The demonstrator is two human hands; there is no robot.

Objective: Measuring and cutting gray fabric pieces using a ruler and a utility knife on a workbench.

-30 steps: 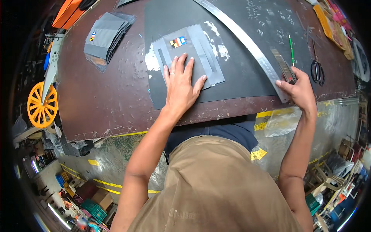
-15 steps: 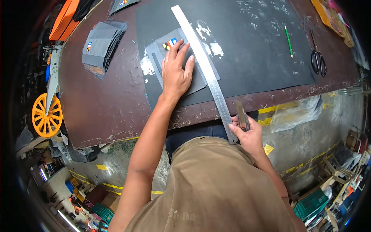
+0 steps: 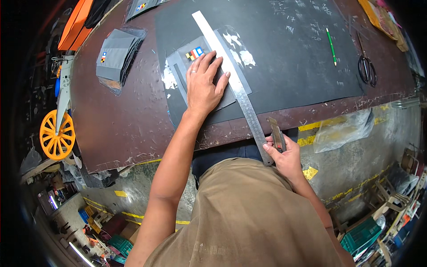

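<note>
Grey sheet is pinned flat by the spread left hand near the tabletop's front edge; ruler and knife are gripped together by the right hand, guiding a straight line.

small square label on grey sheet, just above left hand: tiny blocks of red, yellow, blue, white. same kind of label on grey stack in clear plastic wrap, far left on table. third colour label on grey piece at top edge. clear plastic bag below table edge, right side.
</note>
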